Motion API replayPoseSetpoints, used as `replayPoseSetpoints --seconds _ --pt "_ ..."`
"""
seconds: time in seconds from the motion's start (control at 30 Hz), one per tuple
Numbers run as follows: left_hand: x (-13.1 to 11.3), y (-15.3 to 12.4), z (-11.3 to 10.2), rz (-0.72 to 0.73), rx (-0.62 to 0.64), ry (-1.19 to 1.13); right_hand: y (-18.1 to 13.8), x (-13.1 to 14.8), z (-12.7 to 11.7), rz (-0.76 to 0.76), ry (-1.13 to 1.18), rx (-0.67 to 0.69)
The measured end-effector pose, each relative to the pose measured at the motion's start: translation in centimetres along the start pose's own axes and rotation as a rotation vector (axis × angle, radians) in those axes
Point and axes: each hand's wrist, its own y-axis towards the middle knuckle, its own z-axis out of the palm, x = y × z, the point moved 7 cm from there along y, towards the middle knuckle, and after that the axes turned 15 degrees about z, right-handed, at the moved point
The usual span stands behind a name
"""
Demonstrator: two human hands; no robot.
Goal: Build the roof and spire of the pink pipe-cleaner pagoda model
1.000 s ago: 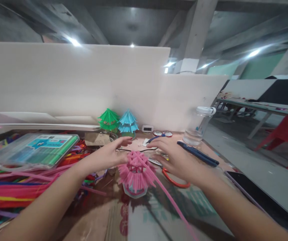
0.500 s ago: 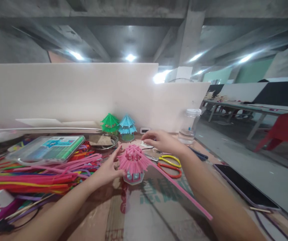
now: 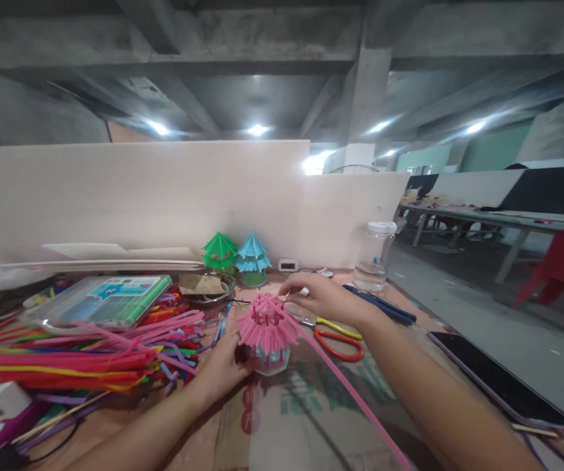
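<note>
Sitting lower than half a second ago, the left hand (image 3: 224, 367) is now beside the base of the pink model (image 3: 268, 330), whereas it was up against the fringed roof. Its thumb and fingers are parted around the model's lower left side; whether they grip it cannot be told. The right hand (image 3: 318, 297), spread wide a second ago, now has bent fingers, their tips just behind the upper roof; whether they pinch anything cannot be made out. The model stands upright on the surface (image 3: 282, 445) between the hands, left of the scissors (image 3: 341, 358), whose yellow handle, hidden a second ago, shows fully. From its roof the pink strip (image 3: 345, 384) slants toward the lower right. The green model (image 3: 220, 254) and blue model (image 3: 253, 252) remain side by side behind.
</note>
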Motion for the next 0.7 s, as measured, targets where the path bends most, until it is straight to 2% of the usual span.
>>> replayPoseSetpoints --seconds 0.2,0.37,0.5,0.7 --pt "0.4 -0.2 0.8 -0.055 0.037 0.072 -0.8 1.6 -1.4 -0.012 0.046 -0.127" --pt "0.1 0.0 1.3 -0.039 0.094 0.108 -1.2 2.9 0.4 -0.068 -0.01 -0.043" --pt "-0.4 0.0 1.2 -0.023 0.117 0.146 -0.8 2.6 1.7 -0.084 -0.082 -0.031" --pt "-0.1 0.0 1.4 -0.005 0.113 0.175 -0.6 2.3 1.1 -0.054 -0.023 -0.051"
